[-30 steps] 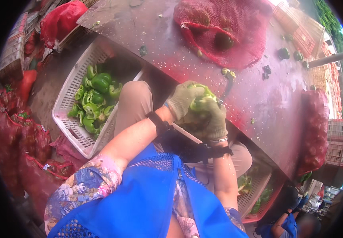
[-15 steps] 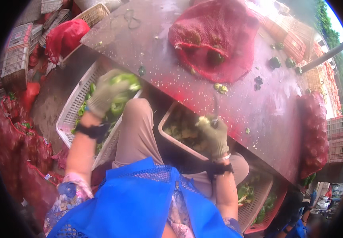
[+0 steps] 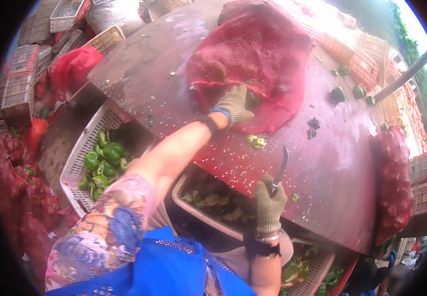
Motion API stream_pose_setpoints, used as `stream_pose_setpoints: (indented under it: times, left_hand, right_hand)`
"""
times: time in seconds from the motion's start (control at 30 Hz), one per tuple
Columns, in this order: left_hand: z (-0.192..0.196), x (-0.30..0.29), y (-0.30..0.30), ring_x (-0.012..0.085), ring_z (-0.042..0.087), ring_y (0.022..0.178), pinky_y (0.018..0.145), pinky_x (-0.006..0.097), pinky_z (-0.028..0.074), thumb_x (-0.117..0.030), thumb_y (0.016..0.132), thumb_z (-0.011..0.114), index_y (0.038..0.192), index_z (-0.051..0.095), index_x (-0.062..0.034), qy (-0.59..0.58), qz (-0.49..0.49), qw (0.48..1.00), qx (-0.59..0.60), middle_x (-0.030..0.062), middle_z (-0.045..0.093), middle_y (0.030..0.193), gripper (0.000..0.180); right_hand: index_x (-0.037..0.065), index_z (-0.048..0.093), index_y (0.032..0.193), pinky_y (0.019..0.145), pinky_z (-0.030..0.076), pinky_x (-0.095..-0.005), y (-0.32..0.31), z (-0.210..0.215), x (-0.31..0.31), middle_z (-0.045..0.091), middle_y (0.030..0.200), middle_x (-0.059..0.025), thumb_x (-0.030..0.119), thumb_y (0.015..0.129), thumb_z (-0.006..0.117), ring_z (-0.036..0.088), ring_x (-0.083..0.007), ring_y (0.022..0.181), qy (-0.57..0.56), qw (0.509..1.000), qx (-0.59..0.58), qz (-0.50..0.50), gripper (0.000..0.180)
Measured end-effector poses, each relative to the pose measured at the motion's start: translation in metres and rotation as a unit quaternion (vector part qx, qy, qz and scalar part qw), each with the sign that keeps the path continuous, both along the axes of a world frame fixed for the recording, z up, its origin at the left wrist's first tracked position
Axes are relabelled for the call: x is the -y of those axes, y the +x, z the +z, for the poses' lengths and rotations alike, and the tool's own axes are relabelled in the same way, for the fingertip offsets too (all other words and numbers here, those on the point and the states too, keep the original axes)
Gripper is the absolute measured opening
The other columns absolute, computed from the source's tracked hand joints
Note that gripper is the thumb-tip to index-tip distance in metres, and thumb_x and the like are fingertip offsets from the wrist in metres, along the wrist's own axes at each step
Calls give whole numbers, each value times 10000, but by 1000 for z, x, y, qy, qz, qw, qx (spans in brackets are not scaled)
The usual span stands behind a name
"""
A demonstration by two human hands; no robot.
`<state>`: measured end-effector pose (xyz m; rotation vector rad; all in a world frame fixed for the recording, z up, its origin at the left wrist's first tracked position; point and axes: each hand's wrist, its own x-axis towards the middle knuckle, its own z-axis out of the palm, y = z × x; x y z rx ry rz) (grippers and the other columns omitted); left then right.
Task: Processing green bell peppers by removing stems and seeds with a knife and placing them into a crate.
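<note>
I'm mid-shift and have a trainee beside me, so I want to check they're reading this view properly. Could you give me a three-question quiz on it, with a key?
1. Multiple choice: what is in the gloved right hand?
A) a spoon
B) a curved knife
C) a brush

2. True or false: the gloved left hand is well away from the red mesh bag.

3. Fill in the gap: the white crate holding green peppers stands on the person's ____ side.

Key: 1. B. 2. False; it is right at the bag. 3. left.
</note>
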<state>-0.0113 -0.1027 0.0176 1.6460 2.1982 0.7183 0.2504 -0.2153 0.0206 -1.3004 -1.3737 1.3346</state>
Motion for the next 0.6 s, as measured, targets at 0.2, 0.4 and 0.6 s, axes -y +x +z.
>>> stream_pose_setpoints:
  times: [0.2,0.4,0.6]
  left_hand:
    - [-21,-69,-14,351,570,1054,901,404,468,-162,599,787,1238,491,1,172,108,977,57,216,585,1103,722]
    - [-26,-30,-16,281,613,929,802,369,504,-119,588,755,1168,511,-29,122,46,980,152,140,602,984,635]
    - [-7,73,12,235,574,1028,884,333,480,-86,584,744,1169,500,-68,47,-13,964,263,127,568,1077,634]
  right_hand:
    - [-10,636,1026,535,464,-210,8,13,-6,600,763,2,79,851,693,562,-57,604,-76,996,-56,-10,204]
    - [3,625,1049,454,441,-202,5,13,-9,597,732,-1,116,854,694,566,-64,557,-119,992,-33,5,235]
    - [35,619,1033,430,423,-213,-14,-8,-6,589,709,-17,174,847,701,549,-66,526,-119,992,-25,30,246]
